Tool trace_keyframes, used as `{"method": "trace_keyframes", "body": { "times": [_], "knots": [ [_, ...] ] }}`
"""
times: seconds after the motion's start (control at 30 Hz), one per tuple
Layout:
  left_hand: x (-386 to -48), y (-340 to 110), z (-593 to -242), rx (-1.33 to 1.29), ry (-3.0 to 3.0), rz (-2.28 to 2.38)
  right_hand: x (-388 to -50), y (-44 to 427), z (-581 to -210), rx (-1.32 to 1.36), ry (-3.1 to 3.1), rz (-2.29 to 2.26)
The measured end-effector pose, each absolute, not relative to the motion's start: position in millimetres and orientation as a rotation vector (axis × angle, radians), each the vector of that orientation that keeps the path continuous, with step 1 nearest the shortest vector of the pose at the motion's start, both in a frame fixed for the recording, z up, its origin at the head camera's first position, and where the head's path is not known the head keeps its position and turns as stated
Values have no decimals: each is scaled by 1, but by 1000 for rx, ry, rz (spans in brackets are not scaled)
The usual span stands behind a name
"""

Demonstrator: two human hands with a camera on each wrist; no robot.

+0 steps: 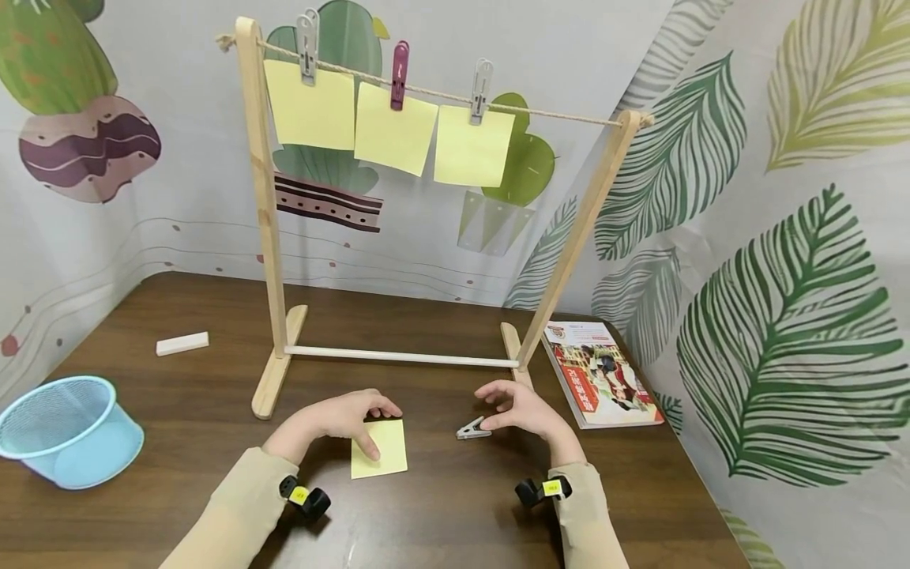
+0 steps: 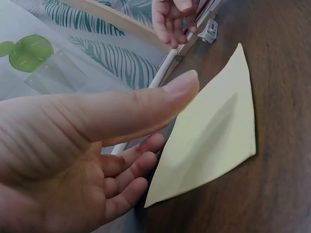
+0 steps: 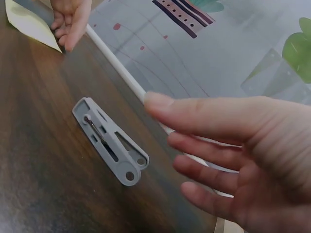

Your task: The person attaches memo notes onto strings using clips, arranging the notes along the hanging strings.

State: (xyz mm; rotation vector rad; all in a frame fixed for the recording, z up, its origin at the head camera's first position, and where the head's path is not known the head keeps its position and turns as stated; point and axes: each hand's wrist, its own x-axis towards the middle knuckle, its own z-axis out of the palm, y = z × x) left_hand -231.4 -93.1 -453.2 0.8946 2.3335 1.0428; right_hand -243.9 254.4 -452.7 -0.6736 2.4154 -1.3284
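A yellow paper note (image 1: 391,457) lies on the table beneath my left hand (image 1: 344,419). The thumb hovers over the note, and the loosely bent fingers are by its far edge, not gripping it; in the left wrist view the paper (image 2: 209,131) bows slightly. To the right is a grey clothespin (image 1: 469,430), lying closed on the wood. My right hand (image 1: 522,411) is just beside it, fingers relaxed and parted, and the right wrist view shows a gap between thumb and clothespin (image 3: 109,133). Three yellow notes (image 1: 394,130) hang from a rope (image 1: 569,117), pinned by two grey clothespins and a magenta clothespin (image 1: 400,75).
The rope runs between two wooden posts (image 1: 266,213) joined low down by a white crossbar (image 1: 398,356). A book (image 1: 604,375) lies at the right. Over on the left are a blue mesh basket (image 1: 99,454) and a small white block (image 1: 182,343).
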Motion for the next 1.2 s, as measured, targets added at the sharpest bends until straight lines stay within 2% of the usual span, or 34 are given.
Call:
{"method": "trace_keyframes", "body": {
  "times": [0.27, 0.77, 1.2],
  "knots": [
    [-230, -95, -456, 996, 2391, 963, -242, 255, -456, -718, 2422, -1150],
    [-229, -95, -455, 984, 2415, 960, -241, 252, -459, -761, 2556, -1025],
    [-230, -95, -451, 1022, 2482, 933, -243, 254, -456, -609, 2255, -1500]
  ]
}}
